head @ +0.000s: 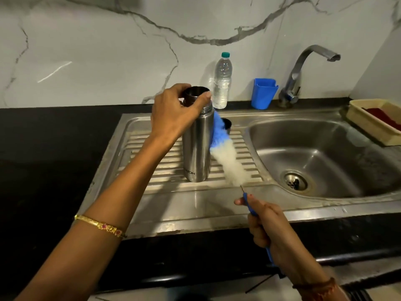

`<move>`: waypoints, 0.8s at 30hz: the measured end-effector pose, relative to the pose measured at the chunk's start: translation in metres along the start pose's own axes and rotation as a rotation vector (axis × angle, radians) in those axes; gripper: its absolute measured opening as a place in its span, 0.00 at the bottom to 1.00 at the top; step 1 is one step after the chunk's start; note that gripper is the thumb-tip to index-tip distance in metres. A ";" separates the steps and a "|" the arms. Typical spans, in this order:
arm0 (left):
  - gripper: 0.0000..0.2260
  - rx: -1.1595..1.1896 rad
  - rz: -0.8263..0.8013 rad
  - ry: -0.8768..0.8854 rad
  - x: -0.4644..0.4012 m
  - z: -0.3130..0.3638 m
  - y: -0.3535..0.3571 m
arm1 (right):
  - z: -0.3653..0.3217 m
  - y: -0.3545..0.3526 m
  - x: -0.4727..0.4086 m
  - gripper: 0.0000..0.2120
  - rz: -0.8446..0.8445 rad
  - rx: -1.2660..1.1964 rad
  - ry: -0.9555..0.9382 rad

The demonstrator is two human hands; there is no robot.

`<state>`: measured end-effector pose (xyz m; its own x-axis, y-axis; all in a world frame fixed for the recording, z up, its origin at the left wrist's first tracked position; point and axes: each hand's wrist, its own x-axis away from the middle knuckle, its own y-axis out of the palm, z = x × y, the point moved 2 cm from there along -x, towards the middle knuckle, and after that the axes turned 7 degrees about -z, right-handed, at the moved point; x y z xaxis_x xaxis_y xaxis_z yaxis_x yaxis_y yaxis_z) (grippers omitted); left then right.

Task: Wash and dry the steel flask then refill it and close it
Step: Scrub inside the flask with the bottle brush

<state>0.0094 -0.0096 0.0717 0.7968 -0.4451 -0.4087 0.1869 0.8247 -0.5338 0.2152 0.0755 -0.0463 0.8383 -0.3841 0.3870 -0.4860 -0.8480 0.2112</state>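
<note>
Left hand (173,109) fingers grip the flask (196,144) top (upright); right hand (265,222) fingers clasp the brush (227,155).

Flask (196,148) neck partly hidden under left hand (173,111). Small dark cup (227,123) behind brush (225,153) mostly covered. Brush bristles blurred; handle lost inside right hand (267,224). Tray (368,124) cut off at right edge.

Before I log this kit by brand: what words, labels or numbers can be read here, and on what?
"...LION" (partly legible; first letters blurred): printed near the base of the steel flask, which the left hand holds at the neck.
Plastic water bottle: no label text can be read.
Nothing readable on the bottle brush in the right hand.
</note>
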 end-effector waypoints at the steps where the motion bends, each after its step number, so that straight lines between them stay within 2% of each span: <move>1: 0.27 -0.037 -0.008 0.008 0.000 0.001 0.001 | -0.008 0.003 0.000 0.14 -0.012 -0.022 -0.034; 5: 0.27 -0.105 -0.006 0.019 -0.003 0.001 0.000 | -0.036 0.016 -0.001 0.15 -0.101 -0.091 -0.137; 7: 0.27 -0.123 -0.004 0.009 -0.004 0.000 0.001 | -0.029 0.018 -0.003 0.16 -0.078 -0.055 -0.133; 12: 0.24 -0.177 -0.025 0.032 -0.004 -0.001 0.004 | 0.013 0.010 -0.003 0.15 0.025 -0.010 0.042; 15: 0.18 -0.238 -0.063 0.076 -0.002 0.003 0.005 | -0.002 0.014 -0.002 0.14 0.015 0.008 -0.086; 20: 0.21 -0.061 -0.082 0.043 -0.002 -0.006 -0.001 | -0.018 0.022 -0.007 0.13 0.102 0.247 -0.360; 24: 0.20 0.139 0.027 -0.005 0.006 -0.029 -0.024 | 0.007 0.020 -0.018 0.13 0.182 0.477 -0.289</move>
<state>-0.0067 -0.0420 0.0605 0.8055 -0.4203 -0.4177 0.2428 0.8771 -0.4143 0.1925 0.0625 -0.0553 0.8178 -0.5660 0.1041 -0.5196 -0.8040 -0.2891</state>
